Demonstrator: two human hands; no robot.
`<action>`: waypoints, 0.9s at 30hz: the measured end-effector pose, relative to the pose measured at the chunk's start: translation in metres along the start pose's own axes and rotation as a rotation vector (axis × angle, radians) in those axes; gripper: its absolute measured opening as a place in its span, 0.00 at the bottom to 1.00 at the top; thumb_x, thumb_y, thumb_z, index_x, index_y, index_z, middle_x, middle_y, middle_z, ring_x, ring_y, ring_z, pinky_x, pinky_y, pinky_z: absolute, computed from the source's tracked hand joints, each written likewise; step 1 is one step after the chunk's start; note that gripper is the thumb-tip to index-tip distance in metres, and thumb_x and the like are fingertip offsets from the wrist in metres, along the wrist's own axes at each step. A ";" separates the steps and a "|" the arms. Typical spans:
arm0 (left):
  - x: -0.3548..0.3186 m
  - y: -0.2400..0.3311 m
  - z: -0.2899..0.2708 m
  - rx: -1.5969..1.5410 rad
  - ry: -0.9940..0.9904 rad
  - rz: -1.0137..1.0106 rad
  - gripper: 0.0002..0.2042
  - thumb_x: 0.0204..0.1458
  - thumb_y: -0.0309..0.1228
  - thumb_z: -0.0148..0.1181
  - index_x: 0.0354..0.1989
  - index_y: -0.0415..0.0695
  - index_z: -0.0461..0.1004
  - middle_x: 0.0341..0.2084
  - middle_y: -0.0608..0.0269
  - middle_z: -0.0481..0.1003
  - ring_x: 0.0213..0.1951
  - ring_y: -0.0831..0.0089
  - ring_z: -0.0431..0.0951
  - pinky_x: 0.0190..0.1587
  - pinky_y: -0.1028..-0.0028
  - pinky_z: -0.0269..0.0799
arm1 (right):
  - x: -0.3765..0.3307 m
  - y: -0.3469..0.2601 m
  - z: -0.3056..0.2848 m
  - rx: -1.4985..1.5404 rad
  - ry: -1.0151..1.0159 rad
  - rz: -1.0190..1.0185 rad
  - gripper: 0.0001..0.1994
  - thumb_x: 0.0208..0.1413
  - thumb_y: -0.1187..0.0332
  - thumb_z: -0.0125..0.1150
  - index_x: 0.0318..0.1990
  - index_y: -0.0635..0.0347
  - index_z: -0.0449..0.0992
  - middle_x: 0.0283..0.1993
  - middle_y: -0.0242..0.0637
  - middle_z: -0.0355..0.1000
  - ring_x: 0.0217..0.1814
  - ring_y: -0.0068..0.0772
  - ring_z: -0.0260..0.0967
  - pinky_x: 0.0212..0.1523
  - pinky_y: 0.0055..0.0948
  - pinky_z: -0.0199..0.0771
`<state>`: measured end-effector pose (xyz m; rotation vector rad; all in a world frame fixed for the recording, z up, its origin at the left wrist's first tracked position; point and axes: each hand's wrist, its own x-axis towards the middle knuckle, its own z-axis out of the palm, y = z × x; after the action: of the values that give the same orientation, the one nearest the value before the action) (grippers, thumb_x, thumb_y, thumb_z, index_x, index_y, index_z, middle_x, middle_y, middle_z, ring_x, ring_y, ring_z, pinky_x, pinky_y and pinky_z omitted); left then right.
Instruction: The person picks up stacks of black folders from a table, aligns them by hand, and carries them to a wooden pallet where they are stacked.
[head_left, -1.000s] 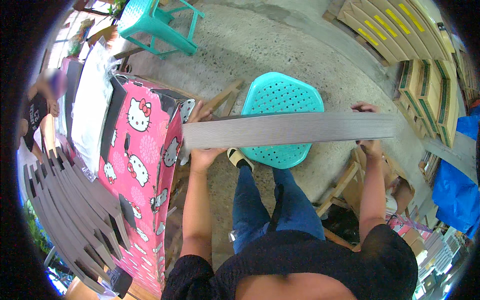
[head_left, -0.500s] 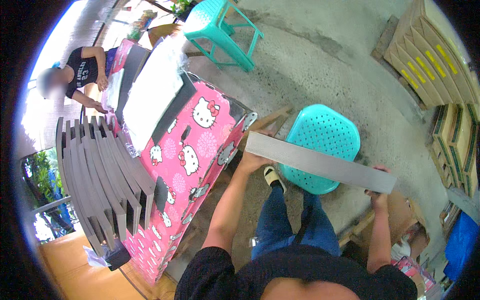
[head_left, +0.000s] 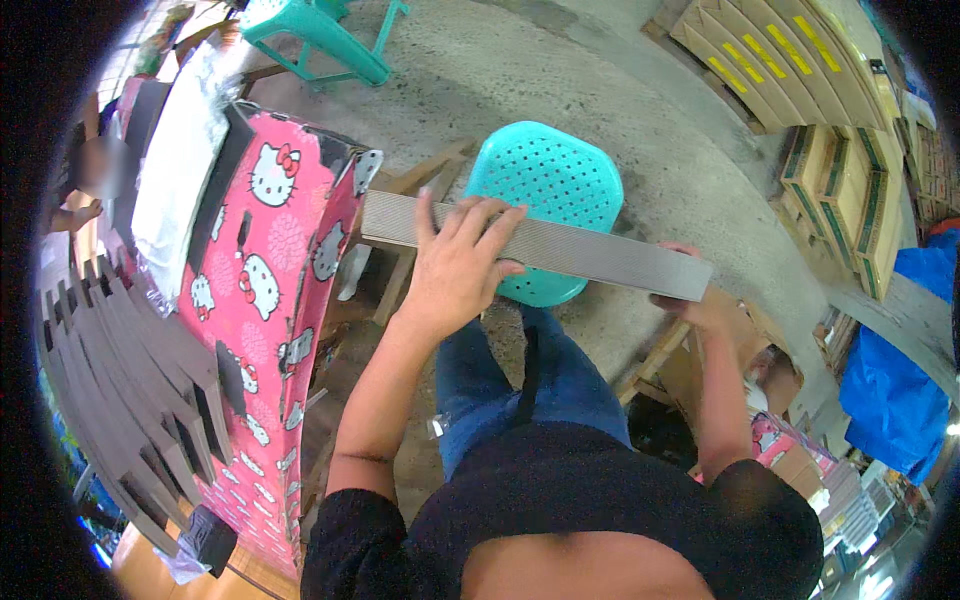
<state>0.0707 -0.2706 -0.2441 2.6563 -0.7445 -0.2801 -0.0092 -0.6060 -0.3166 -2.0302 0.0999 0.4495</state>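
Observation:
A long, straight grey panel (head_left: 600,254) with a finely textured face is held crosswise before me, above a turquoise stool (head_left: 550,175) with a perforated seat. My left hand (head_left: 452,258) lies on the panel's upward face, left of its middle, fingers spread and thumb pointing right. At the right end, my right hand (head_left: 703,303) grips the panel, with fingers on the far edge and the thumb side at the near edge. The panel's underside is hidden.
To the left stands a pink cartoon-print covered table (head_left: 265,215) with clear plastic sheeting (head_left: 185,180). Several similar grey panels (head_left: 130,370) lean beside it. A co-worker (head_left: 75,185) is beyond. Cardboard stacks (head_left: 765,60), wooden frames (head_left: 840,205) and blue tarp (head_left: 895,400) are on the right.
My left hand has left the panel's left end and now lies spread on its upper face. My view has swung right, so the surroundings appear farther left. The right hand keeps its grip.

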 end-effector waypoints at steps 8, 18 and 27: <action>-0.002 0.003 0.011 -0.126 0.102 -0.018 0.32 0.39 0.35 0.62 0.57 0.53 0.61 0.53 0.61 0.60 0.58 0.57 0.56 0.61 0.48 0.36 | 0.073 -0.133 -0.067 -0.301 0.018 -0.287 0.08 0.44 0.68 0.63 0.33 0.58 0.78 0.32 0.35 0.73 0.34 0.27 0.69 0.35 0.25 0.68; -0.018 -0.008 0.023 -0.124 0.232 0.066 0.27 0.37 0.30 0.61 0.52 0.56 0.69 0.52 0.64 0.65 0.57 0.59 0.59 0.61 0.52 0.39 | 0.115 -0.161 0.030 -0.251 -0.504 -0.406 0.09 0.42 0.65 0.65 0.30 0.58 0.79 0.26 0.35 0.73 0.27 0.28 0.70 0.29 0.25 0.67; -0.028 -0.009 0.032 -0.136 0.275 0.051 0.26 0.36 0.29 0.61 0.50 0.57 0.71 0.53 0.63 0.66 0.55 0.58 0.62 0.60 0.52 0.41 | 0.124 -0.152 0.035 -0.182 -0.632 -0.232 0.08 0.42 0.67 0.66 0.29 0.60 0.79 0.25 0.34 0.74 0.28 0.22 0.70 0.30 0.23 0.68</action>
<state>0.0424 -0.2584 -0.2741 2.4751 -0.6769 0.0477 0.1354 -0.4873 -0.2478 -1.9503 -0.5728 0.9507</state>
